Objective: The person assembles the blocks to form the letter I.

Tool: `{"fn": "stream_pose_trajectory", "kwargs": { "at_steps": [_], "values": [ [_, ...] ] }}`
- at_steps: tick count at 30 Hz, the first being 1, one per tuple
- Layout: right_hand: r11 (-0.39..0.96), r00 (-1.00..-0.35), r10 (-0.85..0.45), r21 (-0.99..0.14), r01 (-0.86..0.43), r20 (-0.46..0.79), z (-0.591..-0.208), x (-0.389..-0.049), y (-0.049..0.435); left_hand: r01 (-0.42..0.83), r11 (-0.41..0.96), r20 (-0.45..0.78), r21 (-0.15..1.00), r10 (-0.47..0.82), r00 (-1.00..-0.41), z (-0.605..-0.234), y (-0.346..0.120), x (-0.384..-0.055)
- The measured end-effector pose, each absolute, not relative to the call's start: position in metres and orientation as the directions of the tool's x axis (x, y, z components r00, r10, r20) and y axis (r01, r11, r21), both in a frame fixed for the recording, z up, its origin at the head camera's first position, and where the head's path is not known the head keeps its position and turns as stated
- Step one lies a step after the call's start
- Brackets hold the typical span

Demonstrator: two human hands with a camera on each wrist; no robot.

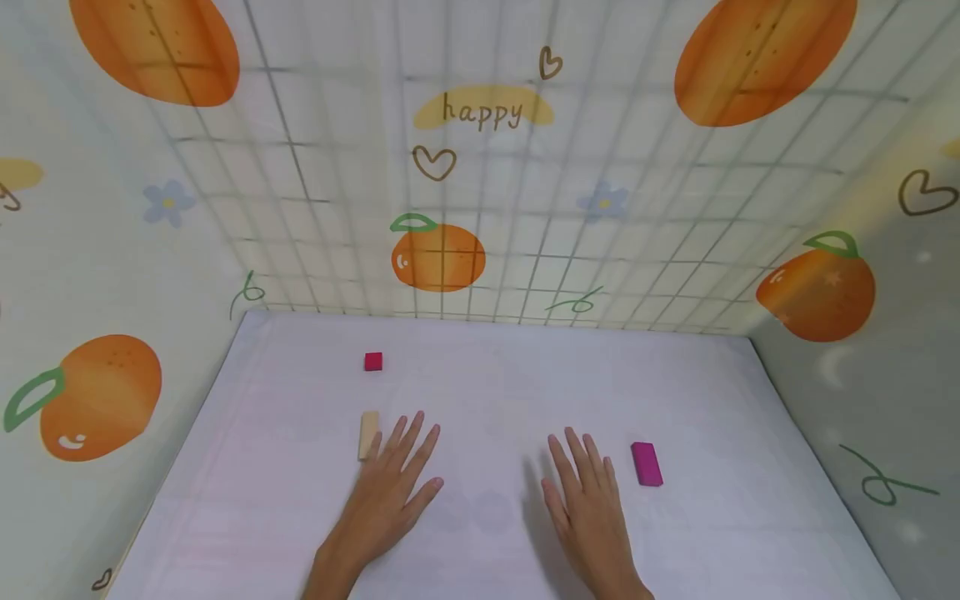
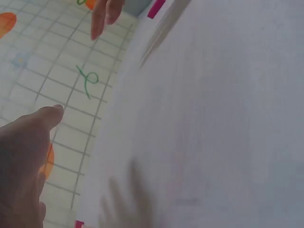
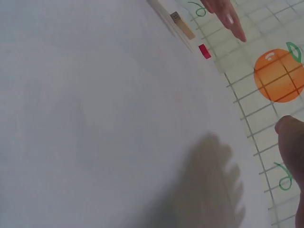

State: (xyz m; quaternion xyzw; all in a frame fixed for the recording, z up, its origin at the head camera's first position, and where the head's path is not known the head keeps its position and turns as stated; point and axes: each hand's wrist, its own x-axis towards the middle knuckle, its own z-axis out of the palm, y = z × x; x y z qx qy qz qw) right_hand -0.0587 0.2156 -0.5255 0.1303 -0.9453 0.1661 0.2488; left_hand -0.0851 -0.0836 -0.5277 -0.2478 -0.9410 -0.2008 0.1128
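Observation:
My left hand (image 1: 386,500), fingers straight and spread, is over the left middle of the white table and holds nothing. Just beside its little finger lies a pale wooden block (image 1: 368,435), partly covered by that finger in the head view. Farther back sits a small red block (image 1: 373,362). My right hand (image 1: 591,515) hovers with extended fingers, its shadow falling on the table to its left. To the right of it lies a magenta block (image 1: 647,464). In the right wrist view the wooden block (image 3: 183,25) shows dark marks on one end.
The white tabletop (image 1: 495,383) meets a back curtain (image 1: 480,192) printed with a grid, oranges and the word "happy". Printed side panels (image 1: 75,250) stand at left and right, close along the table's edges.

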Motion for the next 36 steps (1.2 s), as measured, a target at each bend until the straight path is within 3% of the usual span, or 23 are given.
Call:
{"fn": "stream_pose_trajectory", "kwargs": {
  "at_steps": [13, 20, 25, 36],
  "values": [
    [0.925, -0.859, -0.130, -0.253, -0.285, 0.494, -0.536, -0.069, 0.248, 0.392, 0.842, 0.238, 0.370, 0.323, -0.916, -0.540, -0.118, -0.095],
    [0.919, -0.900, -0.089, -0.312, -0.239, 0.428, -0.541, -0.074, 0.269, 0.300, 0.867, 0.184, 0.397, 0.245, -0.952, -0.544, -0.138, -0.103],
    [0.905, -0.887, -0.088, -0.335, -0.262, 0.454, -0.545, -0.080, 0.289, 0.280, 0.874, 0.181, 0.397, 0.225, -0.957, -0.541, -0.149, -0.108],
    [0.856, -0.960, 0.034, -0.504, -0.116, 0.279, -0.541, -0.088, 0.322, 0.302, 0.856, 0.184, 0.420, 0.246, -0.952, -0.544, -0.158, -0.115]
  ]
}}
